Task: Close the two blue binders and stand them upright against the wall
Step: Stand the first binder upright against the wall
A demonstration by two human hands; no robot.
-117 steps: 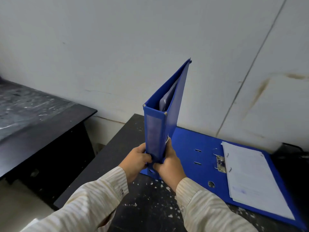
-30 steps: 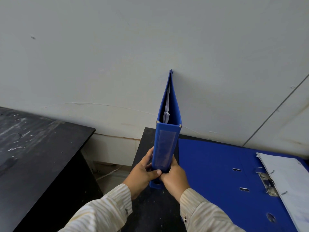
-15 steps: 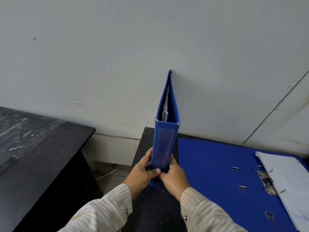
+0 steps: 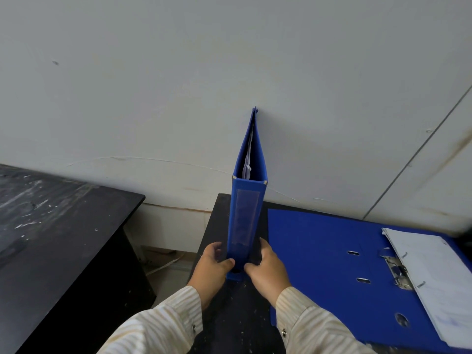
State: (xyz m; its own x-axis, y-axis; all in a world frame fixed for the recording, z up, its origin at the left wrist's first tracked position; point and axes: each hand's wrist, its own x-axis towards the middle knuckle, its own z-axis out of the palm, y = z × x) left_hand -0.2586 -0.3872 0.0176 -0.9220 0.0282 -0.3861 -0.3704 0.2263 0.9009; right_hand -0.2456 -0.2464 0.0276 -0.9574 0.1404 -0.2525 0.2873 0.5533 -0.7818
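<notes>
The closed binder [image 4: 246, 221] is seen standing upright at the left rear corner of the desk [image 4: 229, 318], its spine facing the camera and its far top edge touching the wall [image 4: 229, 72]. Its lower spine is flanked by the left hand [image 4: 213, 267] and the right hand [image 4: 267, 268]; the fingers are curled at each side, but whether they are clamped on it or only resting cannot be told. The open binder [image 4: 319, 264] lies flat toward the right rear of the desk, just beside the standing one, with its papers [image 4: 431, 282] spread on its right half. Its long axis runs across the desk to the right of both hands, so the right hand is judged the nearer for folding its left cover over the papers.
</notes>
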